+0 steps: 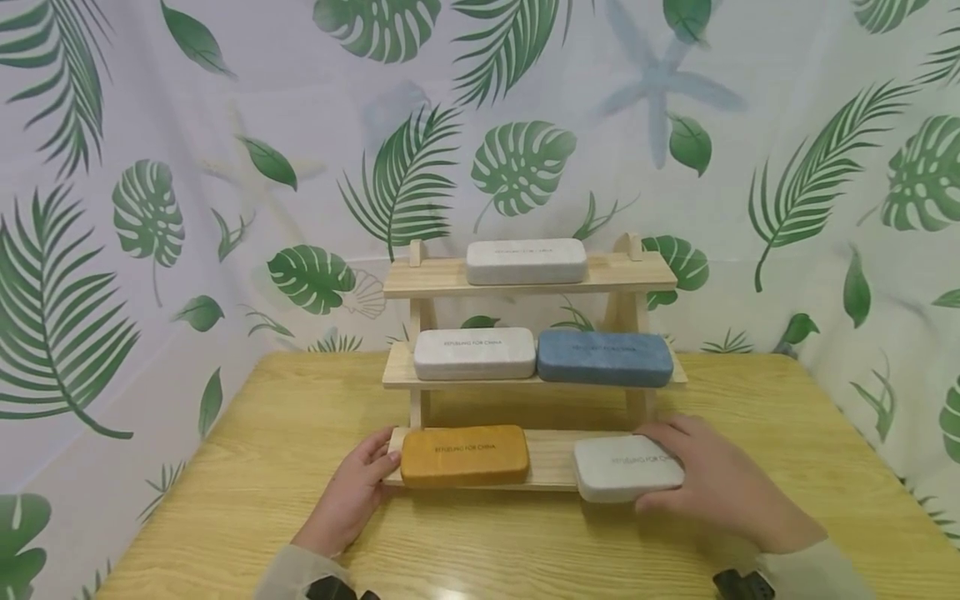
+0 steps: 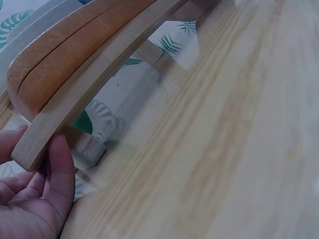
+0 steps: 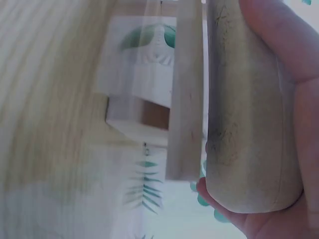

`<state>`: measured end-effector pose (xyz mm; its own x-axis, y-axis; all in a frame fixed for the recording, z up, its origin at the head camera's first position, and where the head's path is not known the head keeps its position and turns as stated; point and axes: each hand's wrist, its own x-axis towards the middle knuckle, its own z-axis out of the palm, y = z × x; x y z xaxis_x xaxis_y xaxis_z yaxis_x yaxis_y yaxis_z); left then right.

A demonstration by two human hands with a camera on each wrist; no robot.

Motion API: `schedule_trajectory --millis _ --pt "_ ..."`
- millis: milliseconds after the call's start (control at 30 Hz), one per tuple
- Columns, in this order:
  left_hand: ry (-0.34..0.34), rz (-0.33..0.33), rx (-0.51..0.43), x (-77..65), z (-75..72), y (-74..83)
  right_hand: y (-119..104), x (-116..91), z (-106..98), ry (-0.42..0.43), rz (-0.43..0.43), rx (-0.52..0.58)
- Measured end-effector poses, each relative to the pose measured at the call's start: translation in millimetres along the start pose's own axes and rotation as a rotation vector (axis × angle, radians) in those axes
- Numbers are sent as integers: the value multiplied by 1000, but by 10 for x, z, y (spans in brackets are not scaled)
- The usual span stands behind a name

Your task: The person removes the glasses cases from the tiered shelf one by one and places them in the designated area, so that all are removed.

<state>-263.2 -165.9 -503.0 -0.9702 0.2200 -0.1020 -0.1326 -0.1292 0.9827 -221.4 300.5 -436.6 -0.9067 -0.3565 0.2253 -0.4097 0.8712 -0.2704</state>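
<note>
My left hand (image 1: pixel 357 492) grips the left end of the bottom shelf of a three-tier wooden display stand (image 1: pixel 551 471), thumb on top and fingers underneath, as the left wrist view shows. Beside that thumb an orange glasses case (image 1: pixel 465 455) lies on the shelf. My right hand (image 1: pixel 716 479) holds a white glasses case (image 1: pixel 622 471) by its right end, at the right part of the bottom shelf. In the right wrist view this white case (image 3: pixel 254 124) sits against the palm, with a thin gap between it and the shelf board (image 3: pixel 187 94).
On the middle shelf stand another white case (image 1: pixel 475 353) and a blue case (image 1: pixel 605 359), side by side. A light grey-white case (image 1: pixel 527 262) sits on the top shelf. The stand is on a wooden table (image 1: pixel 285 417), with a leaf-patterned cloth (image 1: pixel 247 208) hanging behind.
</note>
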Motion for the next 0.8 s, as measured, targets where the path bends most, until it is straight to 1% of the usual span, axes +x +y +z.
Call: schedule_trajectory --millis 100,233,300,533,800 --pt "8 -2 1 2 7 17 66 -1 -34 19 6 4" --pt "4 2 -4 -2 16 28 174 -14 -85 60 -20 15" --pt "-1 6 -1 -5 15 24 230 -29 -116 78 -17 21" --pt "6 -14 -7 -1 -4 12 423 -115 -250 90 54 10" --pt "-2 -17 0 -7 -12 11 687 -209 -313 132 89 31"
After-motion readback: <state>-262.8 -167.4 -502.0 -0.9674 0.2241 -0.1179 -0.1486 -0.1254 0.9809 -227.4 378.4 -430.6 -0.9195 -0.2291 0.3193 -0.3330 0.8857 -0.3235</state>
